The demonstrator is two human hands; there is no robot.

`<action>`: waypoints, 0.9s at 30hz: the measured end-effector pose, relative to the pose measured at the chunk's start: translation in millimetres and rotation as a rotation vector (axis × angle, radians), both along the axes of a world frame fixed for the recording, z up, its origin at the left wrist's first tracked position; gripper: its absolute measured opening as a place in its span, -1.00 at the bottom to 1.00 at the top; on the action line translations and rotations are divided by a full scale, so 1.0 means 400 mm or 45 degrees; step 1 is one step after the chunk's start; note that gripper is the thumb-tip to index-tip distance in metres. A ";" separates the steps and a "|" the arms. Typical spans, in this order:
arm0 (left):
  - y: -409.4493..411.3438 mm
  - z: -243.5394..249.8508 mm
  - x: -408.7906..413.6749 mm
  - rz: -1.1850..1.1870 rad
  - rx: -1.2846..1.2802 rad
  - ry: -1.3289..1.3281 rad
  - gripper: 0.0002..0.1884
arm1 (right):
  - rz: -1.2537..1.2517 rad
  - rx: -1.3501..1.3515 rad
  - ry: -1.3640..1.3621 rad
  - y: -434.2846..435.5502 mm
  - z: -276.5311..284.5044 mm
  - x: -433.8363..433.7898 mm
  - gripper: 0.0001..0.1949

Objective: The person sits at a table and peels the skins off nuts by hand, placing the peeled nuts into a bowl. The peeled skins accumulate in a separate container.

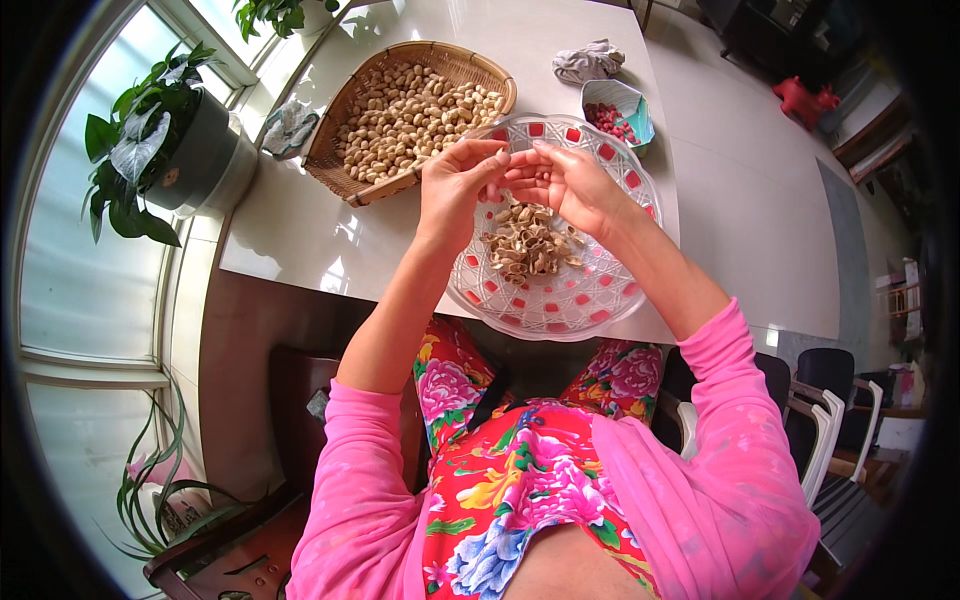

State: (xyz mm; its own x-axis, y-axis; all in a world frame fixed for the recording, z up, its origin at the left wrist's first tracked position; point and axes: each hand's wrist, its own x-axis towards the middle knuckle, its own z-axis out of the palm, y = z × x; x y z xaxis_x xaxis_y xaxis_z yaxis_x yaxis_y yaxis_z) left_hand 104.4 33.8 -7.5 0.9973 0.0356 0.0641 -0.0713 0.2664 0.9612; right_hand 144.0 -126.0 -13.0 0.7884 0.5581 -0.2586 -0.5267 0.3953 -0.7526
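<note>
My left hand (466, 176) and my right hand (559, 176) meet over the upper part of a clear plastic tray with red squares (555, 328). The left thumb and forefinger pinch something small and pale, probably a bit of peanut; its exact form is too small to tell. The right hand is turned partly palm up, its fingers curled beside the left fingertips; whether it holds anything is unclear. Below the hands, empty peanut shells (531, 244) lie heaped in the tray. Beyond them, a woven bamboo basket (360, 196) holds many unshelled peanuts (420, 112). A small box (641, 112) holds red-skinned peanut kernels (606, 118).
A crumpled grey cloth (589, 61) lies behind the small box. Another cloth (289, 129) lies left of the basket. A potted plant (191, 154) stands by the window at the left. The tray overhangs the near edge of the glossy table (300, 247). Chairs (825, 420) stand at the right.
</note>
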 end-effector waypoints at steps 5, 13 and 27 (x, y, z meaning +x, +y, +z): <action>-0.003 0.006 -0.005 0.046 0.097 0.063 -0.86 | -0.102 0.019 -0.014 -0.006 -0.005 0.004 -0.72; -0.019 0.019 -0.020 0.084 0.472 0.059 -0.83 | -0.185 -0.008 -0.141 -0.014 -0.002 -0.002 -0.78; 0.310 -0.075 0.292 0.694 1.390 -0.085 -0.80 | 0.025 -0.124 -0.169 -0.003 0.027 0.001 -0.84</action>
